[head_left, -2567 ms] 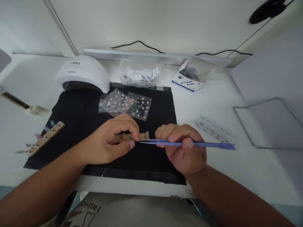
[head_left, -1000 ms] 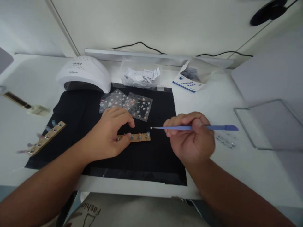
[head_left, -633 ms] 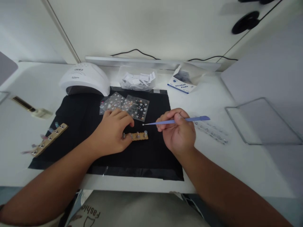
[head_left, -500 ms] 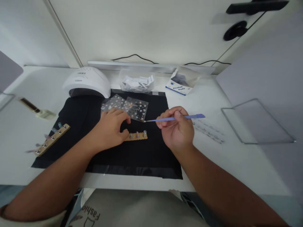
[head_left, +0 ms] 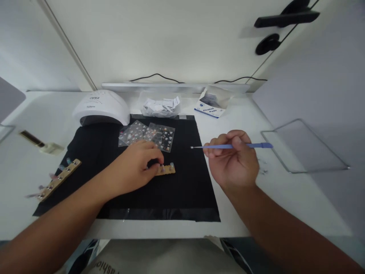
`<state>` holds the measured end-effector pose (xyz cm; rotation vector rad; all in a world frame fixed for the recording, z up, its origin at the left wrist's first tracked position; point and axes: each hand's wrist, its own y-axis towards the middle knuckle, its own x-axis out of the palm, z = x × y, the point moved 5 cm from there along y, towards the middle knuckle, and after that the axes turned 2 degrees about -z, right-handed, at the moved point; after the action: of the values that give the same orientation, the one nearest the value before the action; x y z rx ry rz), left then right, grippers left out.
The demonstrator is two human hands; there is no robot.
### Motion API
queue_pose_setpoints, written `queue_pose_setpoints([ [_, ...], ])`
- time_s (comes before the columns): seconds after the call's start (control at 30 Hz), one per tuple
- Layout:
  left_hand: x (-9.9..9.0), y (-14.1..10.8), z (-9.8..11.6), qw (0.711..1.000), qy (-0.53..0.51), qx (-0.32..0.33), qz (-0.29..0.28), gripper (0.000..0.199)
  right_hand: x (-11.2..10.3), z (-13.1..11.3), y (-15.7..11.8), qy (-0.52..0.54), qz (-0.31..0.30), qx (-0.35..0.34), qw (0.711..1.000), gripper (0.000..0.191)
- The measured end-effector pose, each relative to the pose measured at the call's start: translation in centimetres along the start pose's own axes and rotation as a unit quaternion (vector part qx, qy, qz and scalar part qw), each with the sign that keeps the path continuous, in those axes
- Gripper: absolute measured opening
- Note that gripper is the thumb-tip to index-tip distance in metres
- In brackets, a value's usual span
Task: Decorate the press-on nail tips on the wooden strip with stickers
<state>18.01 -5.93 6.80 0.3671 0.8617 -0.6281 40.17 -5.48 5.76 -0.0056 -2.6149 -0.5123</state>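
Observation:
My right hand [head_left: 234, 161], palm turned up, pinches slim purple tweezers [head_left: 224, 146] between thumb and fingers. Their fine tip points left over the black mat, with a small pale bit at its end. On the mat, my left hand [head_left: 144, 161] curls its thumb and forefinger round a nail tip at the left part of a short wooden holder strip [head_left: 167, 169]. My fingers partly hide this strip. Another nail tip [head_left: 171, 166] stands uncovered at the strip's right end. Just behind the left hand lie clear sheets of small decorations [head_left: 164, 135].
A white nail lamp [head_left: 101, 106], a clear box [head_left: 161, 108] of small packets and an alcohol pads box [head_left: 211, 106] line the back. At left are a second strip of nail tips [head_left: 58, 180] and a polish bottle [head_left: 51, 148]. A wire frame [head_left: 305, 172] stands at right.
My right hand has drawn back to the right with the tweezers, away from the wooden strip. My left hand has shifted slightly right along the strip. The camera view has shifted a little.

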Motion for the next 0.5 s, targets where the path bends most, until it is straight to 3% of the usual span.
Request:
queue_pose_setpoints([
  [0.23, 2.4, 3.8, 0.5, 0.996, 0.002, 0.048, -0.069, 0.023, -3.1, 0.8, 1.1, 0.053, 0.032, 0.016, 0.998, 0.008],
  [0.5, 3.4, 4.3, -0.3, 0.994, -0.004, 0.028, -0.109, 0.024, -3.2, 1.0, 0.7, 0.029, 0.027, 0.019, 0.999, 0.010],
])
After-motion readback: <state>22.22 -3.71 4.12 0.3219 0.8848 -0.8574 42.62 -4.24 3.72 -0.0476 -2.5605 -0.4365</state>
